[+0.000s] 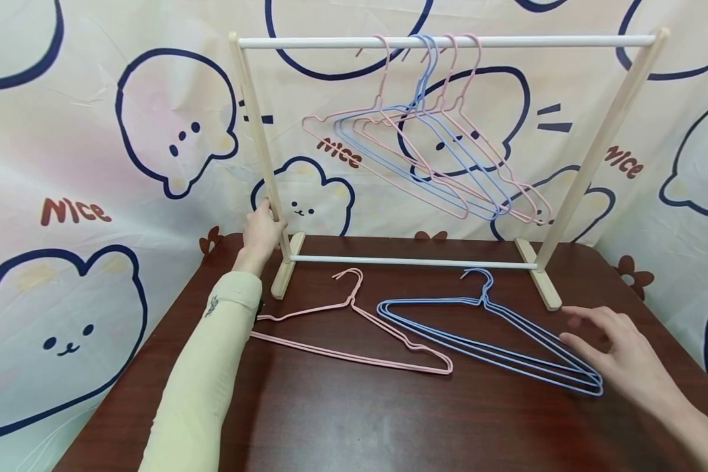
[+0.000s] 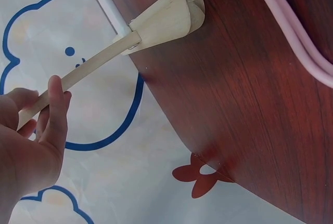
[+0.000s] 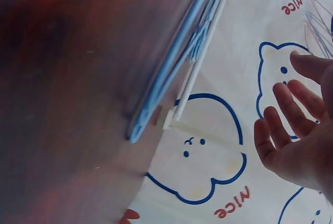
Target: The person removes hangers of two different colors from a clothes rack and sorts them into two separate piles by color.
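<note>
Left hand (image 1: 261, 231) grip round rack post (image 1: 263, 154), right hand (image 1: 616, 347) spread wide over blue hangers (image 1: 490, 337)

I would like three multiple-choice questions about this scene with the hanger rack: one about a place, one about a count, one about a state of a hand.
1. Where does the pink hanger on the table lie?
A. left of the blue hangers
B. right of them
C. on the top rail

2. How many blue hangers lie stacked on the table?
A. none
B. two
C. six

3. What is the left hand doing?
A. lying flat on the table
B. gripping the rack's left post
C. holding a hanger

Answers:
1 A, the pink one is toward the left post.
2 B, two blue outlines overlap.
3 B, its fingers curl round the post; the right hand is open over the blue hangers.
</note>
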Motion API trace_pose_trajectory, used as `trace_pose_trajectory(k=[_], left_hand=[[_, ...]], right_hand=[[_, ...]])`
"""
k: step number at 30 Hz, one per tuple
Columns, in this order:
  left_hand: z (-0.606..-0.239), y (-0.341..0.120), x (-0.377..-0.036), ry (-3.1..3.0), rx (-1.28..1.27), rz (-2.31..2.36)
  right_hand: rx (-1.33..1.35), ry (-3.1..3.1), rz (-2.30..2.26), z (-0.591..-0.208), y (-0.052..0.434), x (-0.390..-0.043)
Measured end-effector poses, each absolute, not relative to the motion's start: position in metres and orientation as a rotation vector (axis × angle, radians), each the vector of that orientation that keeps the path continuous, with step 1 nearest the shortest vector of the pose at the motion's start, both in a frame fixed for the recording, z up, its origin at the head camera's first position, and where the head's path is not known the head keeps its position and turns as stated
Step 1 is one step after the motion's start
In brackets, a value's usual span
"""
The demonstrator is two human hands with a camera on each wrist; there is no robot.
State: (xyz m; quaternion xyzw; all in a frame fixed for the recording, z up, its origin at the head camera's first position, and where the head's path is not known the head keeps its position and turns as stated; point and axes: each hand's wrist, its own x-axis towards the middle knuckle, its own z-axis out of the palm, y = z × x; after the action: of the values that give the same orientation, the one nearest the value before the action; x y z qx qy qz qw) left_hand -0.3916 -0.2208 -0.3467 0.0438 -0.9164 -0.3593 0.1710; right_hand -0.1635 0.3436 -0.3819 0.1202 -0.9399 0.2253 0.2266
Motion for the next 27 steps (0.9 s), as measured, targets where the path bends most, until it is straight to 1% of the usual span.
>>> trace_pose_trajectory(k=[5,10,18,27], left_hand=[[-0.346,-0.218,-0.391,-2.599,0.108,-1.025],[-0.346,-0.218,-0.391,-2.618,0.111,-1.033],[-0.345,-0.222,-0.391,-2.623,0.13,-1.012],[-0.347,-0.221,-0.393,-2.624,0.125,-1.032]], right_hand=[[0.267,-2.559,0.61,-0.369,0.336,-0.168],[0.31,-2.483,0.611,-0.355,0.328,-0.176],[0.283,-2.39,0.679,-0.331,0.308,-0.196],[0.292,-2.288,0.649,-0.315,0.29,-0.216]])
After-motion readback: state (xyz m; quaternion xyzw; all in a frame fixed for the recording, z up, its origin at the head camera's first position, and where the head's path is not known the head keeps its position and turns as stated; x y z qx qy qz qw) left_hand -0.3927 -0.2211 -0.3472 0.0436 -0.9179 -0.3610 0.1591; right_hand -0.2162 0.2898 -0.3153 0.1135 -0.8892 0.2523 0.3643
